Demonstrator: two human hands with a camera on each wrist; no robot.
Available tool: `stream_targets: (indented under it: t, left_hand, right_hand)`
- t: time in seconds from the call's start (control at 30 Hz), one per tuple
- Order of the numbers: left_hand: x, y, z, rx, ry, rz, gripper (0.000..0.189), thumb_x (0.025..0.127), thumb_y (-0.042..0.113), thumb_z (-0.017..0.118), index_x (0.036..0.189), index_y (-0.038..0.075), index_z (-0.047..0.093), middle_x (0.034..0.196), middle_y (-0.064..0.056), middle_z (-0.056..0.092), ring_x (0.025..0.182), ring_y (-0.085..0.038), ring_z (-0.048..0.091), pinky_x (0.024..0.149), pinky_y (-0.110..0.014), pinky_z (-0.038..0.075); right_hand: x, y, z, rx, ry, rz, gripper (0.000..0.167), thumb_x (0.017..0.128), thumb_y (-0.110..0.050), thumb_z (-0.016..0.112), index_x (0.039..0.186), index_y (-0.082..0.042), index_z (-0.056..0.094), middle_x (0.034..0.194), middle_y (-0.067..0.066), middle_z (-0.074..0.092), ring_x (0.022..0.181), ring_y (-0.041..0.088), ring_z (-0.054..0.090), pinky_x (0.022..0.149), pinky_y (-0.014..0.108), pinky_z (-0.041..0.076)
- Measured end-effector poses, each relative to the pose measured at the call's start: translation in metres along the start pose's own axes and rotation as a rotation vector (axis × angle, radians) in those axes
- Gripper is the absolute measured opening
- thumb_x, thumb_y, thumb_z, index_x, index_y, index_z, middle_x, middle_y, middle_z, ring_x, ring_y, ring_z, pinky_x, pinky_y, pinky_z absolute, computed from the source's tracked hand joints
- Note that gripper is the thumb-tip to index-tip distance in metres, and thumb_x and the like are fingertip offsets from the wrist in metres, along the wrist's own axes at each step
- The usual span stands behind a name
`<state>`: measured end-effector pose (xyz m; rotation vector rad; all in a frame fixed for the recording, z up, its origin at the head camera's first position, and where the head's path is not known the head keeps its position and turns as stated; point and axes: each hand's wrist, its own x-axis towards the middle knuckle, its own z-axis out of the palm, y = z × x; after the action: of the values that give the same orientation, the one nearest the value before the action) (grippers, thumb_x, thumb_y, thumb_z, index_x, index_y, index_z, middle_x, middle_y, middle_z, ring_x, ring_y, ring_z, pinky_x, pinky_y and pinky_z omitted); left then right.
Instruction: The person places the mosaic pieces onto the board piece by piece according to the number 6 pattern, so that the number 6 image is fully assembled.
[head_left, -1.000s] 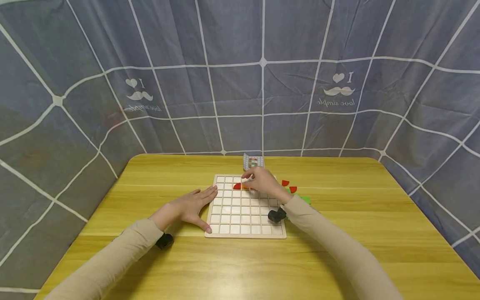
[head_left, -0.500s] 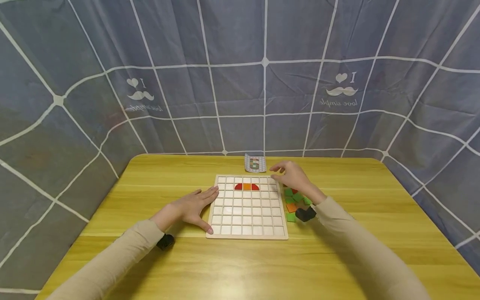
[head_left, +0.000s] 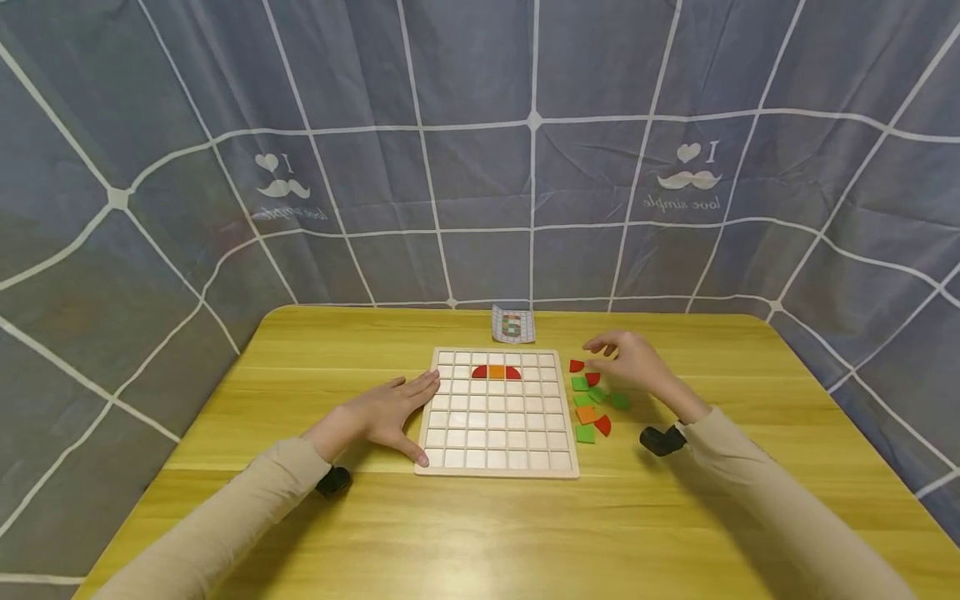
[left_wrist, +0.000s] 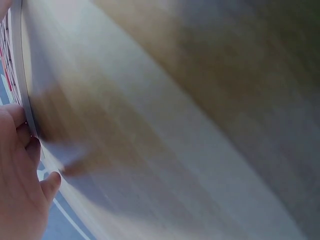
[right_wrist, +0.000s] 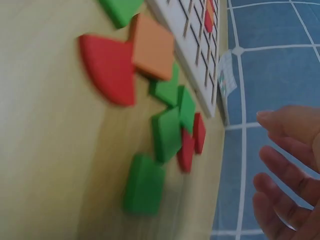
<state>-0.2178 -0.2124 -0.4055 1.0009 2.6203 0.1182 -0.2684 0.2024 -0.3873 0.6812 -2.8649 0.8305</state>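
A pale wooden grid board [head_left: 497, 425] lies on the table, with an orange square tile [head_left: 497, 372] set between two red quarter-round tiles [head_left: 480, 372] in its second row from the back. My left hand [head_left: 390, 414] rests along the board's left edge, fingers spread. Above the loose pieces at the right hovers my right hand [head_left: 628, 360], fingers loosely bent and nothing held. Under and beside it lie several green square tiles [head_left: 585, 434], an orange tile [right_wrist: 153, 47] and red quarter-round tiles [right_wrist: 111, 70].
Behind the board lies a small paper card [head_left: 513, 325] printed with a coloured grid pattern. A grey curtain [head_left: 480, 183] with white lines hangs past the table's [head_left: 480, 533] back edge. Each wrist carries a black camera [head_left: 663, 441].
My right hand has left the tiles on the board and moved right, over the loose pieces, which now show more fully. The left hand stays at the board's edge.
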Motion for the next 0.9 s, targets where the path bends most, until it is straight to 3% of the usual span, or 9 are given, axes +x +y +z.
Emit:
stream_targets:
  t: [0.47,0.9]
  left_hand:
    - [0.001,-0.001,0.000,0.011,-0.010,-0.012,0.122,0.071,0.074,0.065,0.154,0.002,0.012,0.163,-0.013,0.004,0.150,-0.027,0.011,0.121,-0.052,0.015]
    - [0.001,0.002,0.000,0.021,-0.005,-0.017,0.122,0.070,0.075,0.065,0.154,0.003,0.013,0.163,-0.012,0.005,0.150,-0.025,0.012,0.122,-0.051,0.015]
  right_hand:
    - [-0.037,0.032,-0.012,-0.026,-0.018,-0.042,0.029,0.082,-0.017,0.075,0.107,-0.001,0.072,0.100,0.016,0.072,0.081,0.022,0.064,0.066,0.030,0.053]
    - [-0.053,0.044,-0.008,0.016,-0.081,0.028,0.036,0.081,-0.025,0.078,0.109,-0.003,0.071,0.103,0.013,0.072,0.084,0.019,0.063,0.068,0.029,0.052]
